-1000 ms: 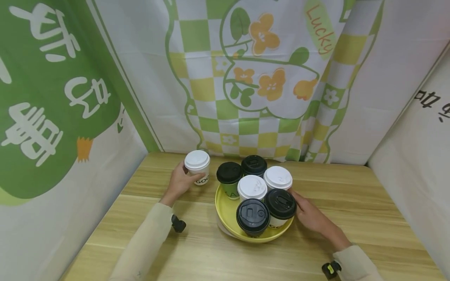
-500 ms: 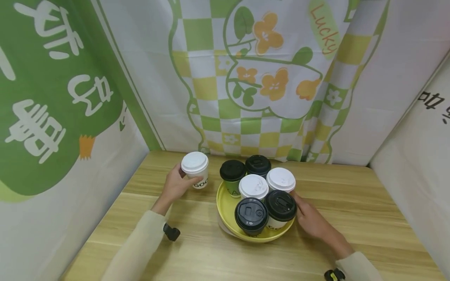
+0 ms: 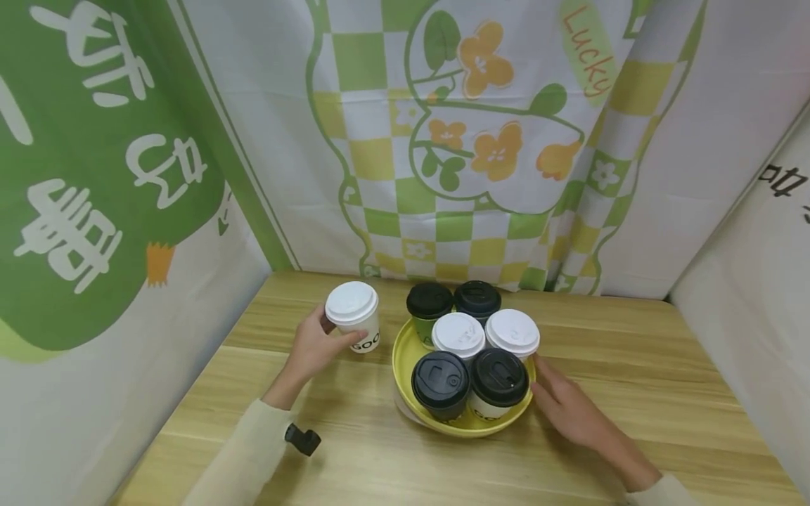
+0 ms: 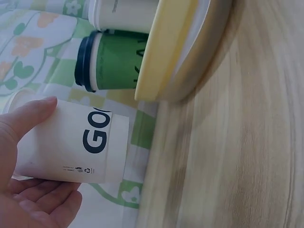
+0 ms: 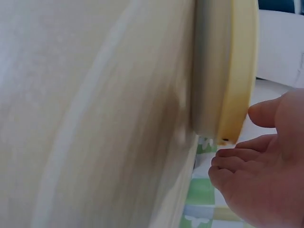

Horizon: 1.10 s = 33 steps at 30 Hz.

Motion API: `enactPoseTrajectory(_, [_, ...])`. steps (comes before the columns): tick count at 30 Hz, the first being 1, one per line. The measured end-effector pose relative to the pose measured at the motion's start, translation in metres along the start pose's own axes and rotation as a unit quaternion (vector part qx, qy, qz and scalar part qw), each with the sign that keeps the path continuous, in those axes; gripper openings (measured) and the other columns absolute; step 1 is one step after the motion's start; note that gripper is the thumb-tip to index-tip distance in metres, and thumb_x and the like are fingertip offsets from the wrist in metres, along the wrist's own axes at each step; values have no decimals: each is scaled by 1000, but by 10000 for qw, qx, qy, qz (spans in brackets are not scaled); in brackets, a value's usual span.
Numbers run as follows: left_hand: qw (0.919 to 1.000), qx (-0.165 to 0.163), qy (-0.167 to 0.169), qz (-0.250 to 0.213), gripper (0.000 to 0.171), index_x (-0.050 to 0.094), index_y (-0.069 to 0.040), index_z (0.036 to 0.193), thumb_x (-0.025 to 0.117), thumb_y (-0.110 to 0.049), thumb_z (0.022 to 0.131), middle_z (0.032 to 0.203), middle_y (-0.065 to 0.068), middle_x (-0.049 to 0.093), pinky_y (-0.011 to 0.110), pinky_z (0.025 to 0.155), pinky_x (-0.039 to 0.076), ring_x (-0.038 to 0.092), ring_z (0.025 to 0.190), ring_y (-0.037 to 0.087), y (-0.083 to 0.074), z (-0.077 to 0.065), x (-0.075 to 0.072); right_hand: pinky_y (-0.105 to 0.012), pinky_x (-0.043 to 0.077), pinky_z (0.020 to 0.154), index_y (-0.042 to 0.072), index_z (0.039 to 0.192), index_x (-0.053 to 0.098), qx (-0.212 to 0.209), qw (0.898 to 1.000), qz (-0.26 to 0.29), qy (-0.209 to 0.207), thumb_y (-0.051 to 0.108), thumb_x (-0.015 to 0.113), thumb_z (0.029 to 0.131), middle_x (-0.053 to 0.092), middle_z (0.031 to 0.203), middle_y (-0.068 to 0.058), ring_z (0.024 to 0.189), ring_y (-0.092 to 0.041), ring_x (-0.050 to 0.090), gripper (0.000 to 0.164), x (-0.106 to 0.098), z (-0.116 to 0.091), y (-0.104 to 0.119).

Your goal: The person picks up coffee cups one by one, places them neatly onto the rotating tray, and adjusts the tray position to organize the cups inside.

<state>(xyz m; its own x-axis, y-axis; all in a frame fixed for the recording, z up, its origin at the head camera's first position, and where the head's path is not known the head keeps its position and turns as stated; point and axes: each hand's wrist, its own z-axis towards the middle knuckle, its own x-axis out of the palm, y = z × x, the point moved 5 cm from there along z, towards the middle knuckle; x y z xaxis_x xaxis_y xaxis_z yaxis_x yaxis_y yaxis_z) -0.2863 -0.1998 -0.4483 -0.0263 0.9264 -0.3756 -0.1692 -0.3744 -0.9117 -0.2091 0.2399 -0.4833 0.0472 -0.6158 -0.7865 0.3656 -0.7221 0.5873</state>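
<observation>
My left hand [image 3: 318,346] grips a white paper cup [image 4: 66,142] with a white lid, thumb on one side and fingers around the other. A strip of curtain shows between its base and the table in the left wrist view. To its right stands a round yellow tray [image 3: 405,393] with several lidded paper cups. Among them are a green cup [image 4: 118,61] with a black lid, two white-lidded cups and dark-lidded ones, such as the black cup [image 3: 441,385] in front. My right hand [image 3: 572,411] is at the tray's right rim, thumb by the edge, fingers loosely bent, holding nothing.
Under the tray is a pale round base [image 5: 209,71]. The wooden table [image 3: 354,450] meets a patterned curtain [image 3: 443,232] at the back, with fabric walls on the left and right.
The tray and its cups have turned: the front cup moved left, the right ones came nearer, the back ones went right. The held white cup came slightly nearer. My right hand shifted slightly nearer.
</observation>
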Motion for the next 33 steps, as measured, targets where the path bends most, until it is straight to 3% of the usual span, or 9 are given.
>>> enactPoseTrajectory(10, [9998,191,108,-32,85,48,0,153,92,-20,83,148,23,61,47,119,50,59,140,40,-16,-9,4,-67,30,125,-7,162,31,145,9990,403,100,15,42,114,37,166,-30,153,-50,37,54,-6,15,-13])
enactPoseTrajectory(19, [9987,388,227,-234,84,49,-1,152,93,-18,82,148,23,60,47,120,49,60,139,40,-30,-7,18,-66,43,118,-9,153,48,26,9995,318,-80,3,44,111,55,151,-32,143,-50,50,44,-2,22,-12])
enactPoseTrajectory(33, [9941,533,615,-712,83,49,-3,152,92,-12,82,145,21,63,44,117,51,63,136,37,-36,-7,47,-66,51,108,-8,139,60,-184,9988,115,-444,0,47,107,67,136,-31,130,-49,62,36,2,24,-12])
